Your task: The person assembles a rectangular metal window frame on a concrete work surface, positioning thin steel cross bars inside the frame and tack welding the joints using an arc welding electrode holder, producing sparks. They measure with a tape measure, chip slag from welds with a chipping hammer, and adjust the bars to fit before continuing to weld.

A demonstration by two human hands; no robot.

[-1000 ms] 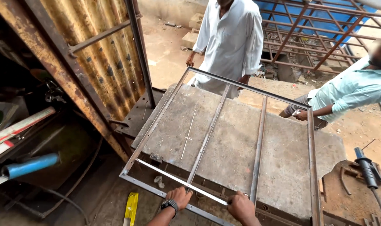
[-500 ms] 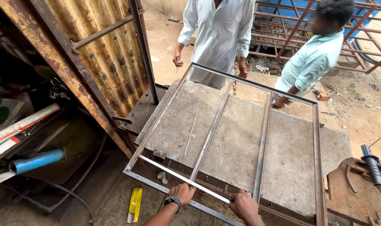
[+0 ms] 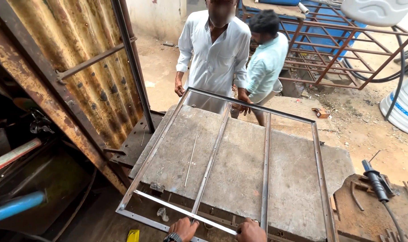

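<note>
Frame lies flat across the counter, its near rail overhanging the edge; left hand and right hand both clamp that rail, while a person in white grips the far end, thin rod resting beside

I see a bare, dull-grey metal frame on a rough, stained work slab; the corrugated sheet at upper left looks rusty and matt.
</note>
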